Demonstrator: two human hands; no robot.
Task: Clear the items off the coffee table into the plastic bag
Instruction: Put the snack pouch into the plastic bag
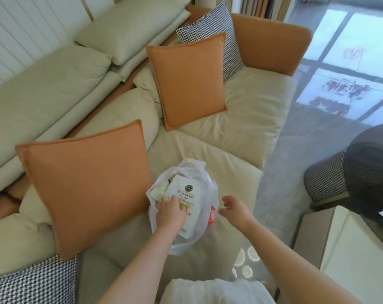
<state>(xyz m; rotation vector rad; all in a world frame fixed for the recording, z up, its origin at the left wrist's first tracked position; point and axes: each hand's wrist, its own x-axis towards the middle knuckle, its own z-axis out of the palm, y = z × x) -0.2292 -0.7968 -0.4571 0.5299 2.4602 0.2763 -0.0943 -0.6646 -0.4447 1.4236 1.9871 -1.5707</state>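
A translucent white plastic bag [204, 185] sits on the cream sofa seat, mouth open. Inside it stands a white snack packet [186, 191] with printed text, and a greenish item [158, 191] shows behind it. A red-printed patch [212, 216] is visible through the bag's right side. My left hand [169, 212] is in the bag's mouth, fingers closed on the lower part of the white packet. Just right of the bag hovers my right hand [234, 208], fingers spread and curled, holding nothing.
Two orange cushions [87, 183] [186, 77] lean on the sofa left of and behind the bag. A houndstooth cushion [32, 279] lies at the lower left. A pale table edge [344, 238] is at the right, with a houndstooth stool [326, 178] beyond it.
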